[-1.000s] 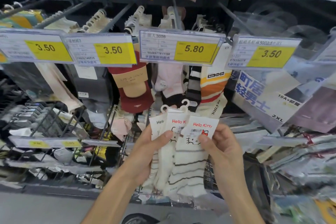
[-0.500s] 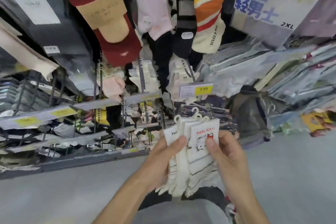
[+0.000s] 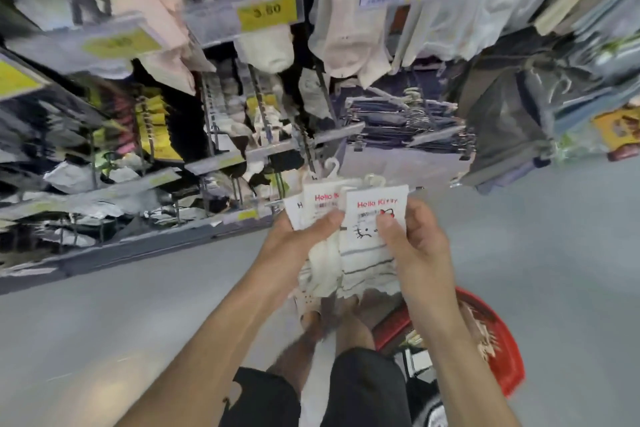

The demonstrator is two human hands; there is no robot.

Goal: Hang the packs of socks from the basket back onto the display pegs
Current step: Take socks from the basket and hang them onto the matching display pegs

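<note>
head view: left hand (image 3: 304,236) pinches the two rear packs of socks (image 3: 375,218), thumb across their cards. right hand (image 3: 415,246) curls round the front pack, thumb on its card. three packs are fanned out and held in the air just off the lower front edge of the rack (image 3: 138,246), touching nothing on it. red basket (image 3: 502,357) sits on the floor (image 3: 138,315) by the person's right leg, with something pale inside, too blurred to name. risks as i read it: plastic hooks (image 3: 332,166) are bunched, so threading one could snag or drop the others, and the loose sock ends could catch on peg tips. display pegs (image 3: 259,107) are crowded, and price tags (image 3: 266,12) overhang their ends, so entry is tight. can't tell which peg is free. open room: bare floor left of the hands.
</note>
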